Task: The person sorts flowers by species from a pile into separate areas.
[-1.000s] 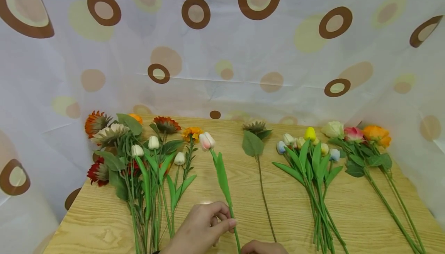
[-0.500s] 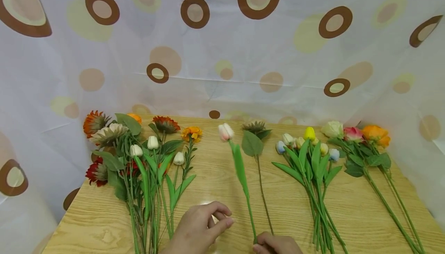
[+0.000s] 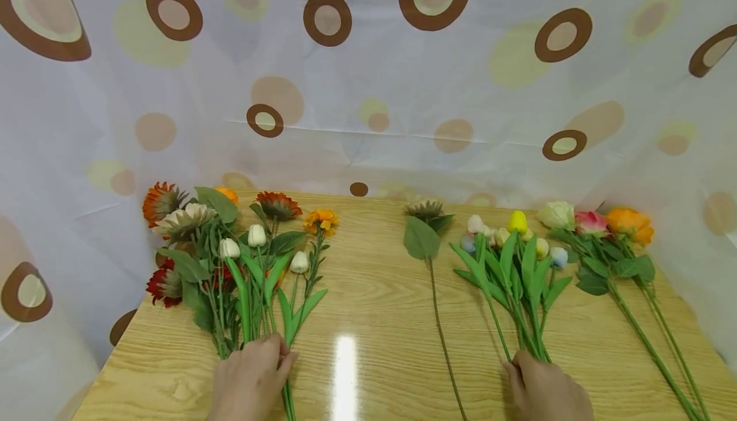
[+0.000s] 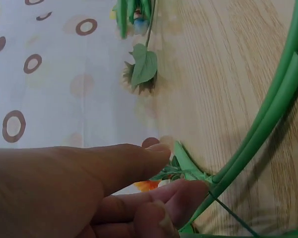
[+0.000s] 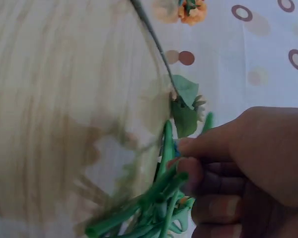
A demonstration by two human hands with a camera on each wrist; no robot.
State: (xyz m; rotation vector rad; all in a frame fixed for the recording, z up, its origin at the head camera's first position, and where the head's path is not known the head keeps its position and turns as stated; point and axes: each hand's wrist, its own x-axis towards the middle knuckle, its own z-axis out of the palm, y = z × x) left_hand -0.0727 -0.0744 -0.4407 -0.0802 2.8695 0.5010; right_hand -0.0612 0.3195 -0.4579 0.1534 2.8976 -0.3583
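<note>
At the right, my right hand (image 3: 549, 389) pinches the green stem of a pale pink tulip (image 3: 475, 224), which lies against the left side of a tulip bunch (image 3: 530, 274). In the right wrist view, thumb and fingers close around green stems (image 5: 161, 191); how many they hold is unclear. My left hand (image 3: 251, 376) is over the stems of the flowers at the left, close to three white tulips (image 3: 256, 235). Its thumb (image 4: 156, 151) stands apart from the bent fingers in the left wrist view, and green stems (image 4: 260, 129) pass just beyond the fingertips.
Mixed red, orange and cream flowers (image 3: 184, 219) lie at the table's left. One long-stemmed flower (image 3: 423, 238) lies face away in the middle. White, pink and orange roses (image 3: 593, 222) lie at the far right. A spotted curtain (image 3: 368, 88) hangs behind the wooden table (image 3: 368, 293).
The pink tulip passed from my left hand to my right, which carried it rightward to the tulip bunch. My left hand moved left to the white tulips.
</note>
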